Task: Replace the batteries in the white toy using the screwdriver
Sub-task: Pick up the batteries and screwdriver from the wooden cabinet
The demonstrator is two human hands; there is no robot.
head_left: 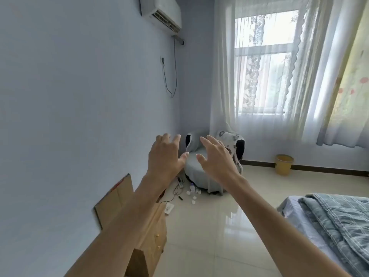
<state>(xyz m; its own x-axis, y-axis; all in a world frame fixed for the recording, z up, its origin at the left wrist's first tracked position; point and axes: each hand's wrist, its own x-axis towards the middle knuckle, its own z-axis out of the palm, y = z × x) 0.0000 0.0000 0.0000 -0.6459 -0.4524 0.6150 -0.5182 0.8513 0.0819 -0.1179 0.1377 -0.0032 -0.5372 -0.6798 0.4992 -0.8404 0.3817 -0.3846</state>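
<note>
Both of my arms are stretched out in front of me at chest height. My left hand [165, 154] and my right hand [215, 156] are side by side, backs toward the camera, fingers spread and relaxed, holding nothing. No white toy, screwdriver or batteries can be made out with certainty. Small white objects [193, 193] lie on the floor far ahead, too small to identify.
A round grey chair [196, 172] with patterned cushions fills the far corner. A wooden cabinet [155, 242] and cardboard [117, 198] stand by the left wall. A bed with a grey blanket [337, 222] is at right, a yellow bin [284, 164] under the window. Cables and a power strip [180, 181] lie on the tiled floor.
</note>
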